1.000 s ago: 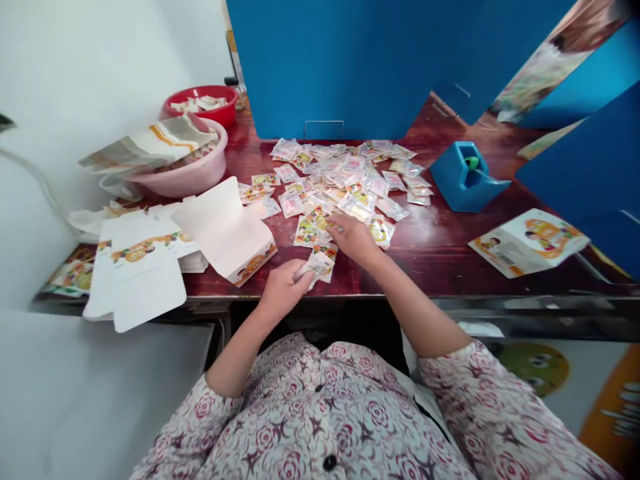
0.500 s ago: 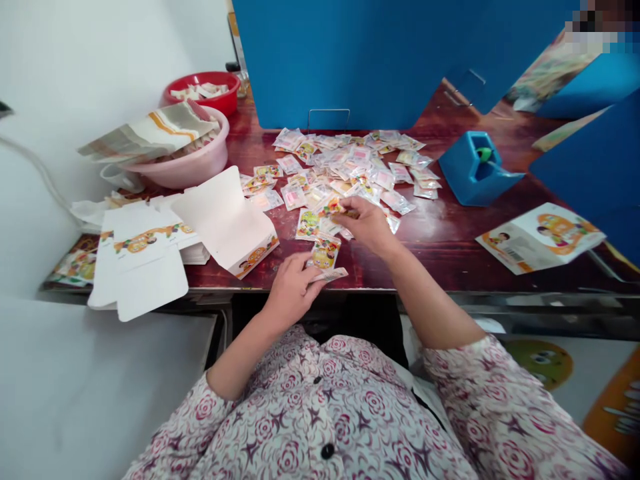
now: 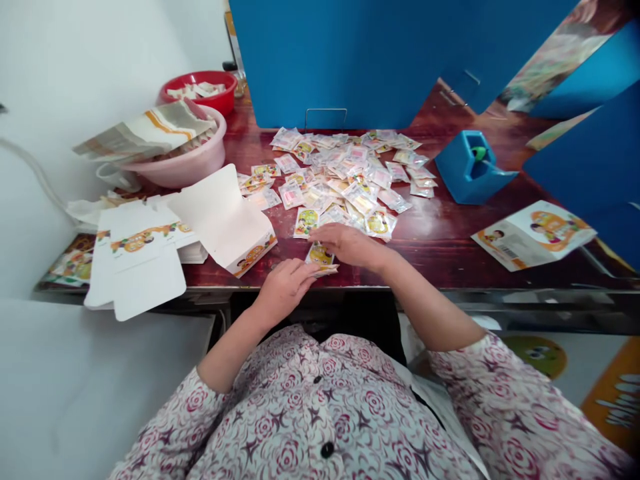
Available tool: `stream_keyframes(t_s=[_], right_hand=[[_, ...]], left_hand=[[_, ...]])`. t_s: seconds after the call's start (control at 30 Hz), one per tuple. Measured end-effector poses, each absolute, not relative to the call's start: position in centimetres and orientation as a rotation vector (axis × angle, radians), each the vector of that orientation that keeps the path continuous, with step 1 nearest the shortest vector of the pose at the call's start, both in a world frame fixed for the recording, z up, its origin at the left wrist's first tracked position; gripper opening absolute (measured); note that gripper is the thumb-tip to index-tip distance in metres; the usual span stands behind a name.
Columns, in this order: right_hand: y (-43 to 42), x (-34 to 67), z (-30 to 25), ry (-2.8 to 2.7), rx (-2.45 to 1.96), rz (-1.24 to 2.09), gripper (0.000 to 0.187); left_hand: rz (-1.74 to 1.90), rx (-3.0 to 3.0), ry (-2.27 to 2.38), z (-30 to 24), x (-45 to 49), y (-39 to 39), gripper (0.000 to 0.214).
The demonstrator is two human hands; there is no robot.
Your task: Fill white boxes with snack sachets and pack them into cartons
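Note:
Many small printed sachets (image 3: 350,170) lie spread over the dark red table (image 3: 440,240). My left hand (image 3: 285,288) grips a small stack of sachets (image 3: 321,261) at the table's front edge, fingers curled round it. My right hand (image 3: 350,243) lies palm down over the top of that stack, fingers together, pressing a sachet onto it. An open white carton (image 3: 225,227) lies tilted just left of my hands.
Flat white carton blanks (image 3: 135,260) overhang the left front edge. A pink basin (image 3: 185,167) and a red bowl (image 3: 200,90) stand at the back left. A blue tape dispenser (image 3: 470,177) and a printed box (image 3: 535,233) are on the right. Blue panels (image 3: 350,60) wall the back.
My right hand picked a sachet from the pile and has drawn back toward me, laying it on the stack in my left hand.

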State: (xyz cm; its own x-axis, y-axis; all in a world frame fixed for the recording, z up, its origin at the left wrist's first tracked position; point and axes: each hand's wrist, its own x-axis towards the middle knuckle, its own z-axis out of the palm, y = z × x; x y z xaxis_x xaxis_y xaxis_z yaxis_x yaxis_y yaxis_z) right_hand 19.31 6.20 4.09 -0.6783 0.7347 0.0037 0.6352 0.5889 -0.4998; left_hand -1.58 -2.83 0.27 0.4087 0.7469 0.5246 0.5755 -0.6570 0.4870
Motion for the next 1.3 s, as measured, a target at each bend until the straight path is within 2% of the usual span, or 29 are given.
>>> stream_keyframes(t_s=[0.07, 0.13, 0.2, 0.3, 0.37, 0.47, 0.57, 0.63, 0.73, 0.83, 0.93, 0.97, 1.0, 1.13, 1.3], right_hand=[[6.3, 19.0, 4.1, -2.866, -1.067, 0.524, 0.045], [6.2, 18.7, 4.4, -2.985, -1.067, 0.372, 0.046], [6.2, 18.5, 4.7, -3.019, -1.134, 0.259, 0.040], [6.7, 18.6, 5.2, -2.991, -1.253, 0.199, 0.019], [6.8, 18.7, 5.4, -2.860, -1.296, 0.291, 0.012], [5.7, 18.8, 5.7, -2.585, -1.335, 0.601, 0.009], [4.3, 18.5, 6.1, -2.525, -1.242, 0.967, 0.014], [4.3, 18.1, 6.1, -2.518, -1.214, 1.023, 0.025], [5.9, 17.1, 5.9, -2.431, -1.520, 0.594, 0.039], [7.7, 15.7, 5.1, -2.428, -1.790, 0.142, 0.035], [8.6, 14.4, 4.1, -2.506, -1.852, 0.034, 0.052], [8.8, 14.1, 3.8, -2.509, -1.857, 0.042, 0.054], [9.0, 13.9, 3.5, -2.498, -1.858, 0.061, 0.054], [9.5, 14.8, 3.0, -2.346, -1.835, 0.262, 0.042], [6.8, 18.0, 3.8, -2.104, -1.537, 0.630, 0.022]], left_hand=[[1.041, 2.302, 1.234, 0.2, -1.6, -2.7, 0.034], [0.986, 2.187, 1.272, 0.0, -1.7, -2.2, 0.038], [0.912, 2.126, 1.275, 0.1, -1.8, -1.8, 0.027], [0.865, 2.125, 1.272, 0.4, -1.9, -1.9, 0.009], [0.958, 2.179, 1.290, 0.7, -1.7, -2.4, 0.006], [1.116, 2.315, 1.287, 0.9, -1.2, -3.3, 0.008], [1.089, 2.385, 1.208, 0.7, -1.0, -3.2, 0.008], [1.022, 2.337, 1.142, 0.3, -1.0, -2.7, 0.009], [0.998, 2.236, 1.104, -0.1, -1.1, -1.9, 0.014], [1.050, 2.120, 1.156, -0.3, -1.0, -1.7, 0.018], [1.018, 1.922, 1.310, -0.3, -0.9, -1.6, 0.049], [0.997, 1.882, 1.353, -0.2, -0.9, -1.6, 0.054], [0.973, 1.868, 1.376, -0.2, -0.9, -1.5, 0.051], [0.945, 1.939, 1.336, 0.1, -1.0, -1.5, 0.011], [1.165, 2.164, 1.285, -0.2, -1.0, -1.9, 0.008]])
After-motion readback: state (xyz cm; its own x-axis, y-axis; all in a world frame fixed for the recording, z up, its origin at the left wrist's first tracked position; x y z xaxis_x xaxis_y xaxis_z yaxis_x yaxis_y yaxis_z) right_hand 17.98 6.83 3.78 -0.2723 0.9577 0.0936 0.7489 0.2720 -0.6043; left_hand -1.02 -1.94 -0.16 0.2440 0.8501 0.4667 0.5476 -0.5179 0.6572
